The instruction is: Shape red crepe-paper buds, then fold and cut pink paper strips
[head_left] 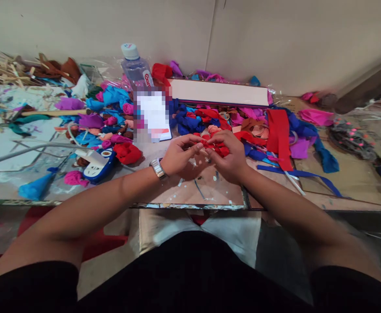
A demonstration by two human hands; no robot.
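A crumpled piece of red crepe paper (221, 150) is held between my two hands above the front of the table. My left hand (179, 155), with a metal watch (158, 168) on the wrist, has its thumb and fingers pinched at the paper's left side. Curled around the right side, my right hand (231, 157) has its fingers closed on the same paper. The fingertips of both hands nearly meet and partly hide it. Just beyond lies a heap of coloured paper, including a blue bunch (188, 123) and a wide red strip (279, 137).
A clear bottle (135, 67) stands behind a phone with a blurred bright screen (153, 114). Left of them are a blue-and-white power strip (98, 166), a red paper flower (127, 152) and a blue paper cone (37, 187). A long pale box (218, 92) lies near the wall.
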